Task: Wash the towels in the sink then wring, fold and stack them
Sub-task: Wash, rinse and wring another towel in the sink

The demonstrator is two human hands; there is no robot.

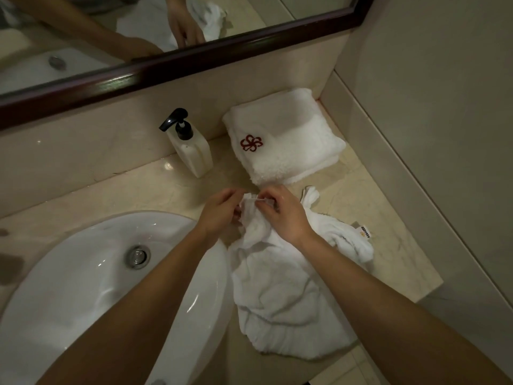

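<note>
Hands: left (219, 211), right (280, 209) both pinch crumpled towel (277, 287) edge | tag (365, 232) (unreadable) | folded towel (283, 140): red emblem

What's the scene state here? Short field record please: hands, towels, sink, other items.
left hand: pinches far edge of loose towel
right hand: pinches same edge
loose towel: crumpled on counter, right of sink, unfolded
folded towel: in far corner, red logo on top
sink: no towel inside, drain visible
soap bottle: upright, left of folded towel
</note>
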